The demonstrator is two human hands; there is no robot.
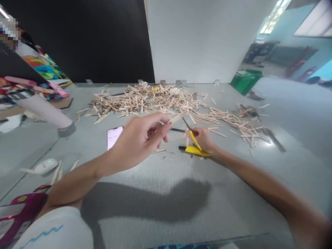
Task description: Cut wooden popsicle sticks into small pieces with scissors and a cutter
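Raised stick [177, 118]: pale cream wood, plain. Piled sticks [140, 100]: pale tan. Scissors [195, 140]: yellow handle, dark blades. Second tool [195, 150]: yellow body, black tip. Counter [233, 197]: plain grey. Phone [114, 136]: pale pinkish screen, dark edge. Flask [44, 107]: muted pinkish grey; lid [22, 94] silver. Mouse [46, 166]: white. Boxy device [31, 204]: deep magenta, yellow-green label. Sleeve [57, 218]: white, single wavy blue line. Bin [246, 82]: green. Left panel [103, 41]: solid black. Right panel [199, 41]: solid pale grey.
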